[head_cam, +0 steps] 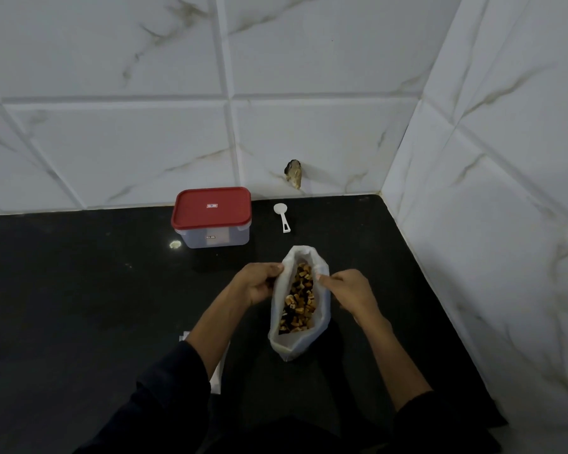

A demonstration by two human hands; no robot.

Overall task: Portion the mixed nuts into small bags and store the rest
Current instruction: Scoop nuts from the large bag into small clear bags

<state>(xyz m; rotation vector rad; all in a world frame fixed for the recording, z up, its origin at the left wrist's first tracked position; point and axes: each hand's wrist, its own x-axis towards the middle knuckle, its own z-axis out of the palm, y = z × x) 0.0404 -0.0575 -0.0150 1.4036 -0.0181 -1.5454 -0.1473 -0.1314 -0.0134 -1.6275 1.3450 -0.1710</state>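
both hands spread the mouth of the nut bag

dark sleeves [174, 388] fill the near edge of the view, and from them both forearms reach forward to one clear plastic bag [297, 335] that lies on the black surface [79, 290]. each grip is clenched on the bag's rim: the left hand [259, 283] pinches the left edge of the mouth, the right hand [345, 286] pinches the right edge, and between them the mouth is held wide. the mixed nuts [297, 299] sit inside, directly between the two hands.

the bag's long axis runs away from the person, closed end near the body, mouth pointing toward the wall. that direction matters most for the next move: the white scoop [281, 216] lies beyond the mouth, well apart from both hands, bowl toward the wall and handle toward the person. it sits slightly nearer the right hand, so that hand looks the likelier one to let go and fetch it. the container with the red lid [212, 211] stands closed, beyond and to the left of the bag, nearer the left hand.

counted: one bag of nuts, one scoop, one lidded container, two hands. something pale and flat [217, 371] shows under the left forearm; these may be the small bags, but i cannot tell how many. portioning seems not yet begun.
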